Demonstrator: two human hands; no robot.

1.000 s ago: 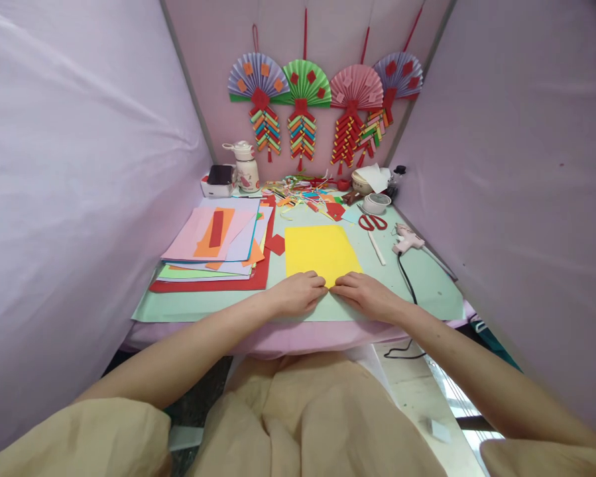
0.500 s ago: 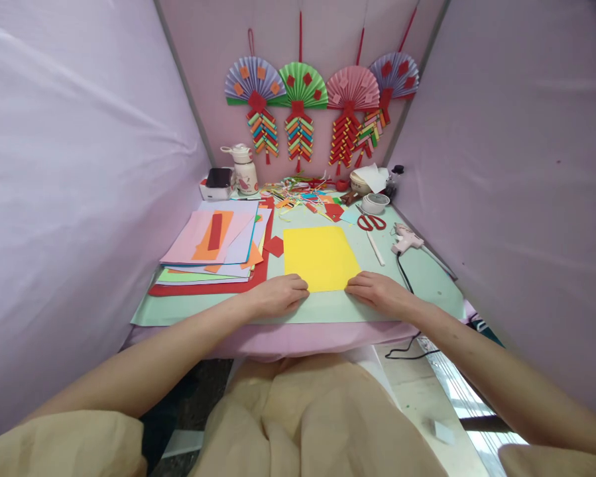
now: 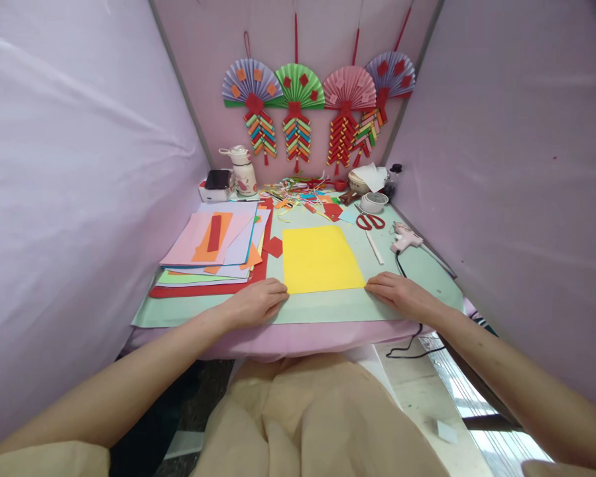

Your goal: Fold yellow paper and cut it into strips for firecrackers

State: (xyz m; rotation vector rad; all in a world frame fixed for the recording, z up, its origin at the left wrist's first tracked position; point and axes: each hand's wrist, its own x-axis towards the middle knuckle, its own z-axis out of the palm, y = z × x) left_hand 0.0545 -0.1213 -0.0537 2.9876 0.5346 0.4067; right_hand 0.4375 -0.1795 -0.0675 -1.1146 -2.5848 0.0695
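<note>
A sheet of yellow paper (image 3: 322, 258) lies flat on the pale green table mat (image 3: 322, 310) in front of me. My left hand (image 3: 260, 301) is closed at its near left corner, fingertips on the edge. At the near right corner my right hand (image 3: 400, 293) has its fingers together, thumb hidden, pinching the edge. Just left of the sheet is a small red paper piece (image 3: 274, 247). Beside its right edge lie a white pen-like stick (image 3: 375, 247) and red-handled scissors (image 3: 370, 221).
Stacked coloured paper (image 3: 198, 252) is at the left. A glue gun (image 3: 406, 238) with a black cord lies at the right. Paper scraps (image 3: 302, 197), a bottle (image 3: 244, 172) and a tape roll (image 3: 374, 202) are at the back. Paper fans (image 3: 300, 86) hang on the wall.
My hands have moved apart along the near edge of the yellow paper, left hand leftward and right hand rightward, out to the corners. The sheet stays nearly in place.
</note>
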